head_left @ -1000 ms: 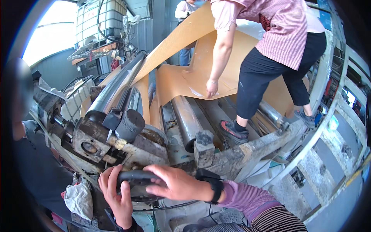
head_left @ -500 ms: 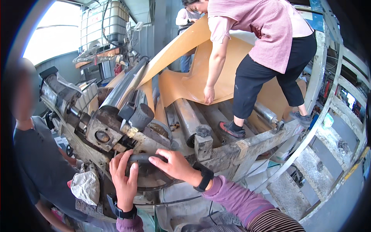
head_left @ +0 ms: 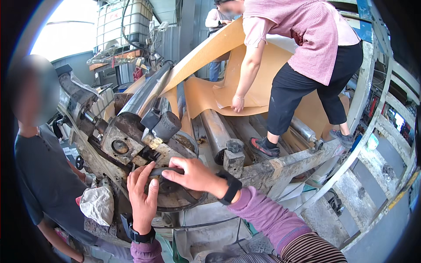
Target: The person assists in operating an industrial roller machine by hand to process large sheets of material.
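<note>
While the right hand (head_left: 193, 175) curls over the top rim of a dark wheel (head_left: 169, 187), the left hand (head_left: 142, 193) stands at its left edge, thumb and fingers spread apart; whether those fingertips press the rim, I cannot tell. The wheel sits between and just below both hands. Left of them lies a pale cloth (head_left: 97, 206). Beyond them are a metal roller (head_left: 215, 131) and a wide brown sheet (head_left: 204, 94), touched by a stooping co-worker (head_left: 309, 52).
</note>
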{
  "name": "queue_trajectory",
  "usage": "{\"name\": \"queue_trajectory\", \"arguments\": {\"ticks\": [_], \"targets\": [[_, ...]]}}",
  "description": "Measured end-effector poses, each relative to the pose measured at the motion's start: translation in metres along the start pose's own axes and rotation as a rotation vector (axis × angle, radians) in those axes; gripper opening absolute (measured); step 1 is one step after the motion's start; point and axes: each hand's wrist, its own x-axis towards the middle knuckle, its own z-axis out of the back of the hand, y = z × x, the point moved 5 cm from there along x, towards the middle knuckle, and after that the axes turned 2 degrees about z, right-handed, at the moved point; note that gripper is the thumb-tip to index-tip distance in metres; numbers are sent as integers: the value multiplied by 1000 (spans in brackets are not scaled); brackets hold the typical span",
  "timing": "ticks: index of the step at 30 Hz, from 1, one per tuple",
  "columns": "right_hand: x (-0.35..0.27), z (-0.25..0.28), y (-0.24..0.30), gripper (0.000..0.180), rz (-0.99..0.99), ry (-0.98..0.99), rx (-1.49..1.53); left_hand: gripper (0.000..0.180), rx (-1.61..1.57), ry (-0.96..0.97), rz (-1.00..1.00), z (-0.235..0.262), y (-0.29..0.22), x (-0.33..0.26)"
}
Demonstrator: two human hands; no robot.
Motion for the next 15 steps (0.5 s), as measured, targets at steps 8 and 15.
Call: {"name": "queue_trajectory", "arguments": {"ticks": [8, 15], "targets": [[-12, -4, -1, 37, -7, -126, 6, 35, -152, -79, 60, 7, 9, -3], [-17, 0, -1, 30, 67, -198, 72, 37, 39, -67, 111, -2, 17, -7]]}}
